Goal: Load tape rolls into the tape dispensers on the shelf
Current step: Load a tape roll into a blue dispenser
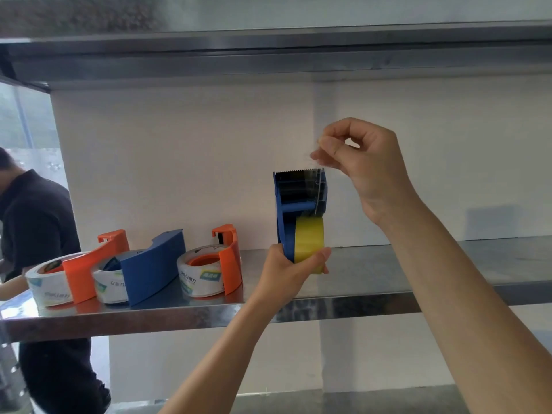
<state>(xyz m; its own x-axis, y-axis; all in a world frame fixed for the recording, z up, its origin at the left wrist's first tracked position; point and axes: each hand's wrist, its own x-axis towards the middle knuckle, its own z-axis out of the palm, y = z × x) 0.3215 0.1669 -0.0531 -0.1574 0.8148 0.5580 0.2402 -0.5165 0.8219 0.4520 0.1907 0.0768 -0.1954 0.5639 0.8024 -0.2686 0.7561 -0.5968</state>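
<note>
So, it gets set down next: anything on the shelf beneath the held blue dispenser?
Nothing visible. The left hand holds the blue dispenser over bare shelf; the nearest orange dispenser sits apart to its left.

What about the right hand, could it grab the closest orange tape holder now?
Probably not yet. The right hand pinches the tape end, and the blue holder in the left hand stands between it and the orange tape holder.

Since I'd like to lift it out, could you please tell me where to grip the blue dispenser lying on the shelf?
Grip the blue dispenser by its tapered right end, clear of its white roll. Come from above and in front: an orange dispenser hugs its left, a second orange dispenser sits near its right.
</note>
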